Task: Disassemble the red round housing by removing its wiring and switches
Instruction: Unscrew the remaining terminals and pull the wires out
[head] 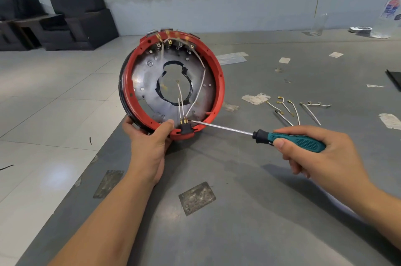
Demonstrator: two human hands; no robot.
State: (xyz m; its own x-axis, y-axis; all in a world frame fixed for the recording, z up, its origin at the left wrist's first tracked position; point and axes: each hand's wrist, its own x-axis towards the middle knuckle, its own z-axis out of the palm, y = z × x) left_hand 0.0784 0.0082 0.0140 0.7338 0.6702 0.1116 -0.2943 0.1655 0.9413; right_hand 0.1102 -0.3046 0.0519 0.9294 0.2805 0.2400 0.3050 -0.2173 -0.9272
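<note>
Red round housing (219, 83), one, stood on edge at the near-left corner of the grey table (249, 211), open side facing the camera and tipped slightly back. Inside it a dull metal plate (147, 77) with a large ragged central hole edged in black tape.

Counts:
- Switches along the top rim (165, 31): about four, some blurred, with brass terminals below them.
- Black connector block (186, 128) in the bottom rim: one, with three brass pins, each carrying a white wire (181, 101) running up into the housing. A longer white wire (202, 75) follows the right inner wall up toward the switches.
- Loose white wires with brass ends (293, 109) lying on the table right of the housing: roughly six; the exact count is hard to tell.
- Screwdriver (299, 141): one, teal and black handle, bare steel shaft.

Left hand (149, 148) grips the housing's lower rim, thumb (166, 127) pressed on the inner edge just beside the connector, fingers curled behind the rim. Right hand (325, 153) is closed round the screwdriver handle. Its long axis runs from lower right to upper left, the tip touching the housing at the right side of the connector block.

Small white mark on the black handle collar, not readable. A clear plastic bottle (388, 16) at far right carries a red and blue label, writing illegible. Two dark armchairs (80, 16) stand at the back left on the tiled floor.
</note>
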